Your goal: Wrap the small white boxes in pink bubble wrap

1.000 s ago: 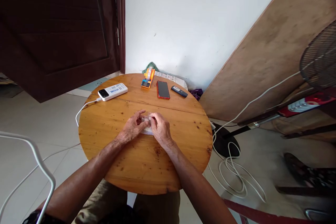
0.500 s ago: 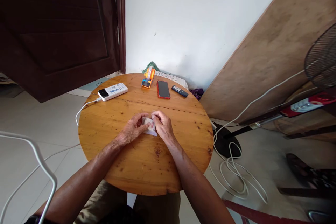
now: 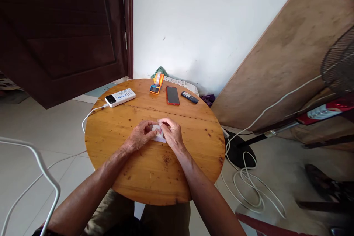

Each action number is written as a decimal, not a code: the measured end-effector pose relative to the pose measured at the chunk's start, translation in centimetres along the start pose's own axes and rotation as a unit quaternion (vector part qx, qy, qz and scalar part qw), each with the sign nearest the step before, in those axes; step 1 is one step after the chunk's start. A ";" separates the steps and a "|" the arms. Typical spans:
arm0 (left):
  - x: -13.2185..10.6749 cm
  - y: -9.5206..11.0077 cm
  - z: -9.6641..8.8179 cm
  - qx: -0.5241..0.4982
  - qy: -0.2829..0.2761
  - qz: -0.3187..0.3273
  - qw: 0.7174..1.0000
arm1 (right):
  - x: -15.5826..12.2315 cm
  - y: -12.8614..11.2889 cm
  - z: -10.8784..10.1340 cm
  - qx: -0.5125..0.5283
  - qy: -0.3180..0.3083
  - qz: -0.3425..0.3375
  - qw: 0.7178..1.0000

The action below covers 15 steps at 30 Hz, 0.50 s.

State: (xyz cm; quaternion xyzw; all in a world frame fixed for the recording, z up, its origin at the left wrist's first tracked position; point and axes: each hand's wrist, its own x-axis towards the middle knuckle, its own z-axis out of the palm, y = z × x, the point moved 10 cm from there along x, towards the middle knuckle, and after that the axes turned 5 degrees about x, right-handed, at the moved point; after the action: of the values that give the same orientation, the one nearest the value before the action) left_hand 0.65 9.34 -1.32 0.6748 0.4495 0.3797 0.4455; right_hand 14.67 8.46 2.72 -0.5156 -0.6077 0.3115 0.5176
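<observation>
A small clear plastic packet [image 3: 158, 137] with white contents and reddish print is between my two hands, low over the round wooden table [image 3: 143, 177]. My left hand [image 3: 140, 135] grips its left side, thumb on top and fingers curled around the far edge. At its upper right, my right hand [image 3: 172, 132] has thumb and index finger pinched together on the packet's edge. The fingers partly cover the packet, so what exactly is inside cannot be made out.
Along the table's far side lie a white power bank [image 3: 120, 97] with a cable, an orange tape dispenser [image 3: 157, 83], a red-edged phone [image 3: 173, 95] and a dark handheld device [image 3: 189, 97]. A fan [image 3: 339, 61] stands on the right, with loose cable [image 3: 246, 177] on the floor.
My right fingertips have shifted slightly left along the packet's far edge, closer to my left hand. My left hand stays where it was; the view has tilted a little.
</observation>
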 end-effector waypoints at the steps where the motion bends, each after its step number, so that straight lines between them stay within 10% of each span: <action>1: 0.0 0.0 -0.1 0.002 0.004 0.003 1.000 | -0.1 -0.1 0.1 0.001 -0.006 0.000 1.000; 15: -0.1 0.2 -0.3 -0.011 -0.018 -0.003 1.000 | -1.7 -3.6 0.5 -0.184 -0.103 -0.157 0.965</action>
State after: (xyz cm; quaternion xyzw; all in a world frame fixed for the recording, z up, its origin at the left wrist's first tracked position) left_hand 0.45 9.31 -1.06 0.6755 0.4393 0.3707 0.4620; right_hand 12.93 5.91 5.35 -0.4650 -0.7777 0.1605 0.3914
